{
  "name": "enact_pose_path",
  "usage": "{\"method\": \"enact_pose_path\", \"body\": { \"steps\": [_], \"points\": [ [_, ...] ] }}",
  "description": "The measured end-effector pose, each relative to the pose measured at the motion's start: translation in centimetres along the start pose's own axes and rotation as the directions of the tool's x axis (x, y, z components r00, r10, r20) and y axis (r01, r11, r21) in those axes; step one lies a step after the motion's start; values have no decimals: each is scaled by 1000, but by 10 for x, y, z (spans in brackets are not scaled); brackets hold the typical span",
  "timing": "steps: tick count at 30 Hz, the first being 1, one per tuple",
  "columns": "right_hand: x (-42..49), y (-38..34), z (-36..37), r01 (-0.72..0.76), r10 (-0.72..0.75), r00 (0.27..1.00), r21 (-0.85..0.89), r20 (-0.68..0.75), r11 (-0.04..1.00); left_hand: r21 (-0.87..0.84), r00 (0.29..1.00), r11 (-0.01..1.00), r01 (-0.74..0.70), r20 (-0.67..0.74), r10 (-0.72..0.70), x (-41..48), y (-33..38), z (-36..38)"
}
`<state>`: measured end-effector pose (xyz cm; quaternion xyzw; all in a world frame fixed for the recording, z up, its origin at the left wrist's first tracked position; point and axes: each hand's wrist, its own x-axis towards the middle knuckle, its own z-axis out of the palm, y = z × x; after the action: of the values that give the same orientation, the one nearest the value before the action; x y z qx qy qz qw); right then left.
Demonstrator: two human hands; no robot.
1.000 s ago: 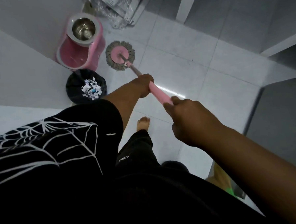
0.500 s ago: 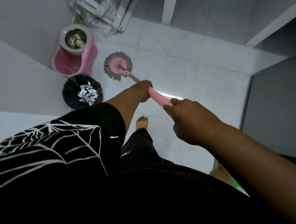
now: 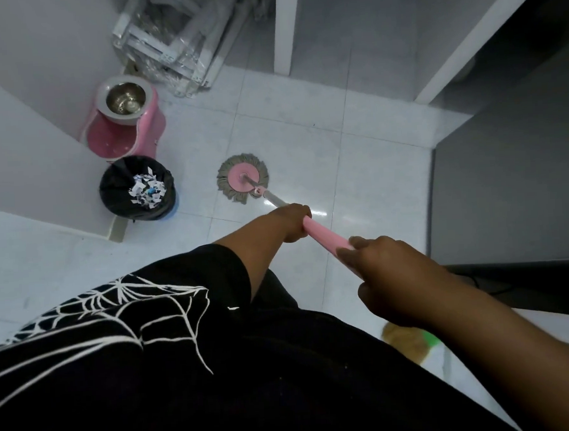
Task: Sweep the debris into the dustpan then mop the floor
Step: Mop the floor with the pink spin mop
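The top of the mop handle (image 3: 325,234) is hidden in the right hand (image 3: 402,285); a blurred yellow-green thing (image 3: 410,342) lies half behind that arm; wrapped frames (image 3: 175,39) are cut off above.

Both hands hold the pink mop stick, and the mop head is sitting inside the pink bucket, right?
Not quite. The left hand and right hand do hold the pink mop stick, but the mop head lies on the white floor tiles, apart from the pink bucket. The head view shows it.
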<state>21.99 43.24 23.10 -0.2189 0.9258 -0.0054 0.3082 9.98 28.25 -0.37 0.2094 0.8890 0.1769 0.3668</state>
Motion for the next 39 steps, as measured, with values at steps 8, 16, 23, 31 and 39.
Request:
{"method": "enact_pose_path", "body": {
  "steps": [8, 16, 23, 31, 39],
  "points": [
    [51, -6, -19, -43, 43, 999, 22, -2, 999, -14, 999, 1000, 19, -37, -19, 14, -32, -38],
    [183, -14, -79, -43, 45, 997, 36, -66, 998, -124, 992, 988, 94, -74, -104, 71, -132, -131],
    [300, -20, -144, -81, 94, 987, 109, -127, 991, -86, 991, 990, 110, -62, -116, 121, -212, -230],
    [329, -47, -142, -95, 120, 983, 173, -139, 980, 38, 995, 994, 99, 3, -100, 123, -241, -253],
    [242, -86, -93, -183, 204, 973, 174, -107, 968, 178, 997, 984, -12, 73, -1, 65, -195, -187]
  ]
}}
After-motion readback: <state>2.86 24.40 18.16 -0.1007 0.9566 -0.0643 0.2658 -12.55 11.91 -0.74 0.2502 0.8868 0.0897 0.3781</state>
